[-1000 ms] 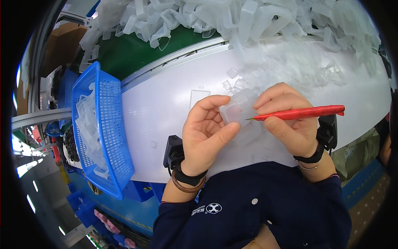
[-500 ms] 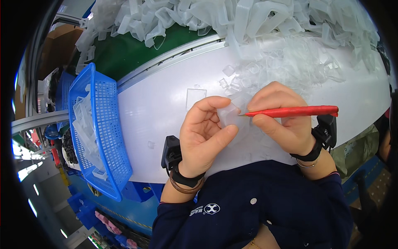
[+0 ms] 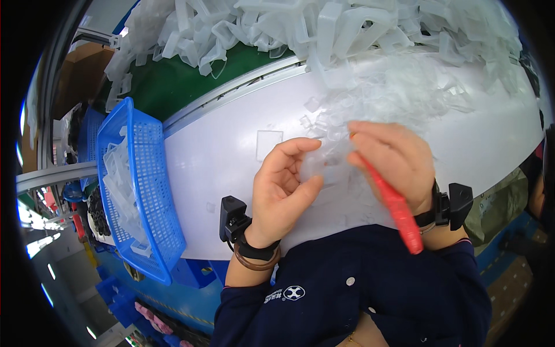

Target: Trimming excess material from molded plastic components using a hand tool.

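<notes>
My left hand (image 3: 278, 194) is closed, thumb and fingers curled round a small translucent plastic piece (image 3: 312, 166), whose outline is faint against the white table. Just to its right, my right hand (image 3: 400, 165) grips a slim knife (image 3: 399, 213) with a red handle. The handle slants down toward my chest. Motion smears the right fingers, and the blade cannot be made out. Beyond both hands, small clear plastic scraps (image 3: 332, 118) are strewn over the white tabletop (image 3: 214, 150).
A blue perforated basket (image 3: 151, 191) with translucent parts in it stands at the left. A heap of milky plastic frames (image 3: 324, 26) lies across the far side, partly on a green surface (image 3: 167, 87). A metal rail (image 3: 248, 78) borders the white top. One clear square piece (image 3: 268, 144) lies flat.
The red knife has swung from nearly level to steeply slanted, its handle end now toward me. My right hand has drawn slightly away from the plastic piece, which stays in my left hand.
</notes>
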A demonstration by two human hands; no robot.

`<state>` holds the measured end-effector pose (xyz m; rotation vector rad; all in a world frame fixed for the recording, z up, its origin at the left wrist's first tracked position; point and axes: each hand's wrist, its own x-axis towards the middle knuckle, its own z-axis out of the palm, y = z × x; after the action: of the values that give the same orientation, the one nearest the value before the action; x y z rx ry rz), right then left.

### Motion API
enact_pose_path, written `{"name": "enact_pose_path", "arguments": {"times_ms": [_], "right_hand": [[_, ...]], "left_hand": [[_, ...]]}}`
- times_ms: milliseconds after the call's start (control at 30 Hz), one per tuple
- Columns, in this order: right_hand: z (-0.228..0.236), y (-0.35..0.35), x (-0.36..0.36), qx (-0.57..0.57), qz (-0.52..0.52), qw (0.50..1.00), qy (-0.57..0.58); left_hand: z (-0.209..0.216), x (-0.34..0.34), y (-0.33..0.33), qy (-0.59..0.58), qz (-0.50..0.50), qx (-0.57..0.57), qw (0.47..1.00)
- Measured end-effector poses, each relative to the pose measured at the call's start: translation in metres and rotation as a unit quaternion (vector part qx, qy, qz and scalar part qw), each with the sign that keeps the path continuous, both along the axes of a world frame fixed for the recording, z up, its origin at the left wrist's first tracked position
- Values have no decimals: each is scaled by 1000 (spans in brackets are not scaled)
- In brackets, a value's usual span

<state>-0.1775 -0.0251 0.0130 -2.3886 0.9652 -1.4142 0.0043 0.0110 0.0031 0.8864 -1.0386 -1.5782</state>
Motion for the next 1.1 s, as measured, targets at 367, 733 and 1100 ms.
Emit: {"name": "enact_pose_path", "arguments": {"times_ms": [367,733,1100], "right_hand": [[5,-19,-33,263,-72,961,-34],[-3,1,3,289,148,923,-205],[-5,2,5,294,155,921,-204]], "left_hand": [[7,4,-2,-13,-58,33,998],[3,0,3,-96,-2,0,995],[3,-1,2,-64,-5,10,998]]}}
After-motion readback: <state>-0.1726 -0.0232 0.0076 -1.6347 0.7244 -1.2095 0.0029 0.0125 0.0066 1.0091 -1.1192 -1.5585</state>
